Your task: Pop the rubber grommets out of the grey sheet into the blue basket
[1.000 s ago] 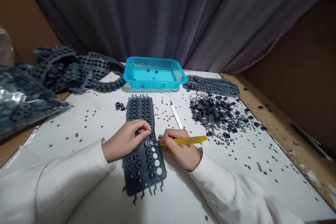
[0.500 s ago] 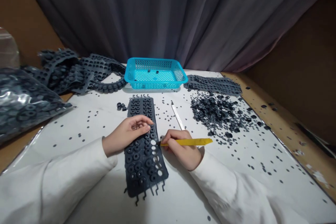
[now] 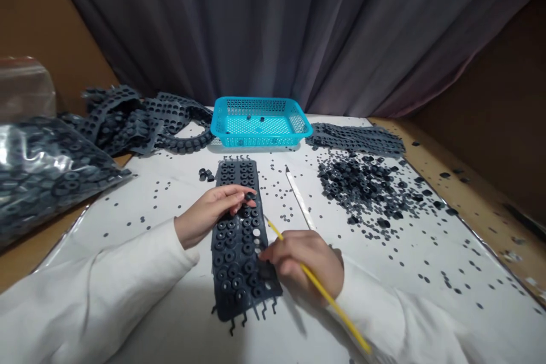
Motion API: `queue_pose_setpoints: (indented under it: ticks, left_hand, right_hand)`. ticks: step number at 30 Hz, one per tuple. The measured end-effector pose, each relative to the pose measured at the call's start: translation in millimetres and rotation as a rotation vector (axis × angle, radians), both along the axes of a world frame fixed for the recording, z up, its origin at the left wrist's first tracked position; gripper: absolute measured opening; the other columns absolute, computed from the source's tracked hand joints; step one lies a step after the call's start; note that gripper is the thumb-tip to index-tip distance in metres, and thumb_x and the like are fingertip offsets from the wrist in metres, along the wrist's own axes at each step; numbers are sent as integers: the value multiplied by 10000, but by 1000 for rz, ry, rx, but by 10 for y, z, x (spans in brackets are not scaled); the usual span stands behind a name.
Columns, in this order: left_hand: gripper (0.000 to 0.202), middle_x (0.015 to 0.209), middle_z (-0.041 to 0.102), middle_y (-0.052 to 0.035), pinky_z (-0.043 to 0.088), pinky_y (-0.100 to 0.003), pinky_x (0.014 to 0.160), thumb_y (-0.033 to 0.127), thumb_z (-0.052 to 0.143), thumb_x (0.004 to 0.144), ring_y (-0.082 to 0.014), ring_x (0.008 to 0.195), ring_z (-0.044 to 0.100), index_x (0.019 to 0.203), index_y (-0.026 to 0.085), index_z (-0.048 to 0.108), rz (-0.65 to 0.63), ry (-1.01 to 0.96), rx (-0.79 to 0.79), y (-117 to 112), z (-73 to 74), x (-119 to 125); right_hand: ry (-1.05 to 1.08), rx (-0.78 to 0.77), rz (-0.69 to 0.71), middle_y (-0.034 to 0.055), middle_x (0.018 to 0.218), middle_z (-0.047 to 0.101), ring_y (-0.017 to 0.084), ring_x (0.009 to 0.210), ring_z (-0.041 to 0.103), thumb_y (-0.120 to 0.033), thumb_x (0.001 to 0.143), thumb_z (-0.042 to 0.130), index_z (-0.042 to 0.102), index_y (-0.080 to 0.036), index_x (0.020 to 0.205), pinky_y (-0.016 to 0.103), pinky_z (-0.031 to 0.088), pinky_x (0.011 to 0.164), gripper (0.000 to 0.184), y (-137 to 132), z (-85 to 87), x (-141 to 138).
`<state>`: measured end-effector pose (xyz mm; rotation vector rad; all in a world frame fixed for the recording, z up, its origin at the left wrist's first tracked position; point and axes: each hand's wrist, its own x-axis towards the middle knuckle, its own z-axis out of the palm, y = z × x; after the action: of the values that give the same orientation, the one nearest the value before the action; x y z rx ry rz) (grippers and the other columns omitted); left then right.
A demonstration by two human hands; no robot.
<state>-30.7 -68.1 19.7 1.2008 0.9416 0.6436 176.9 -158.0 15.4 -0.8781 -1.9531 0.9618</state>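
A dark rubber sheet (image 3: 239, 244) studded with small rings lies lengthwise on the white table (image 3: 179, 318) in front of me; a few of its holes along the right edge show white. My left hand (image 3: 213, 210) rests flat on the sheet's upper middle, fingers stretched out over the rings. My right hand (image 3: 305, 264) is closed around a thin yellow stick (image 3: 319, 290), its fingertips touching the sheet's lower right edge. The stick runs from near the sheet's right edge back toward my right sleeve.
A turquoise basket (image 3: 261, 121) stands at the back centre. A heap of loose dark rings (image 3: 367, 185) lies to the right, behind it more sheets (image 3: 356, 139). Piled sheets (image 3: 136, 119) and a plastic bag of rings (image 3: 46, 173) sit left. A white tool (image 3: 301, 200) lies beside the sheet.
My right hand has slid down toward the sheet's lower right, and the yellow stick has swung from lying sideways to pointing back toward me. The left hand stays on the sheet.
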Motion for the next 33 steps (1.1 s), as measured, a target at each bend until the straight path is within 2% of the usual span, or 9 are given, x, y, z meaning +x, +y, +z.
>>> queue_pose_setpoints:
  ticks: [2, 5, 8, 13, 18, 25, 27, 31, 33]
  left_hand:
    - [368, 887, 695, -67, 356, -245, 628, 376, 658, 767, -119, 644, 495, 1055, 147, 663, 13, -37, -39, 9, 4, -3]
    - [363, 907, 695, -66, 353, -231, 627, 324, 704, 740, -108, 650, 488, 1052, 143, 662, 23, -74, -78, 23, 6, -12]
    - [318, 877, 694, -51, 342, -217, 612, 315, 707, 751, -88, 620, 457, 1017, 145, 674, 37, -101, -103, 33, 13, -16]
    - [260, 820, 695, -49, 335, -200, 586, 318, 704, 753, -74, 607, 447, 935, 132, 705, 59, -160, -151, 40, 49, 0]
    - [222, 851, 699, -59, 372, -187, 601, 229, 652, 776, -78, 641, 493, 970, 133, 703, 68, -199, -180, 50, 62, 0]
    - [273, 871, 649, -61, 443, -208, 617, 56, 538, 663, -122, 713, 567, 896, 119, 666, 76, -275, -233, 91, 50, -13]
    - [196, 805, 615, -50, 447, -214, 602, 71, 521, 678, -124, 689, 557, 826, 118, 640, 64, -304, -276, 98, 60, -12]
    - [147, 664, 540, -22, 413, -204, 547, 188, 494, 823, -99, 580, 501, 729, 117, 583, 39, -288, -318, 83, 67, 0]
    - [141, 640, 533, -10, 391, -194, 534, 206, 500, 846, -92, 562, 494, 775, 120, 587, 21, -240, -296, 64, 64, 9]
  right_hand:
    - [-175, 209, 85, 97, 799, 706, 216, 749, 615, -529, 891, 458, 569, -230, 782, 320, 460, 649, 337, 4, 13, 21]
    - [-292, 309, 116, 113, 795, 689, 227, 720, 573, -600, 841, 485, 510, -226, 805, 332, 432, 638, 377, 50, -25, 37]
    - [-337, 298, 127, 103, 754, 670, 210, 657, 553, -608, 872, 404, 468, -231, 793, 328, 418, 624, 391, 87, -81, 43]
    - [-323, 256, 118, 79, 731, 664, 195, 667, 569, -373, 907, 463, 402, -240, 735, 310, 418, 628, 226, 71, -108, 30]
    - [-145, 116, 28, 76, 790, 685, 175, 724, 617, -231, 864, 515, 340, -242, 707, 272, 435, 629, 235, -9, -73, -44]
    - [-37, 101, 23, 107, 834, 710, 203, 709, 629, -597, 795, 562, 401, -229, 751, 300, 456, 618, 404, -38, -49, -61]
    - [-3, 125, 23, 107, 860, 719, 211, 731, 639, -600, 810, 539, 434, -226, 763, 317, 464, 642, 391, -37, -53, -39]
    - [193, -103, -233, 80, 892, 719, 193, 773, 643, -428, 941, 389, 530, -220, 944, 325, 478, 692, 251, -27, -67, -32]
    - [330, -257, -380, 59, 820, 711, 182, 704, 611, -403, 942, 361, 522, -212, 1114, 320, 467, 665, 303, 5, -76, -52]
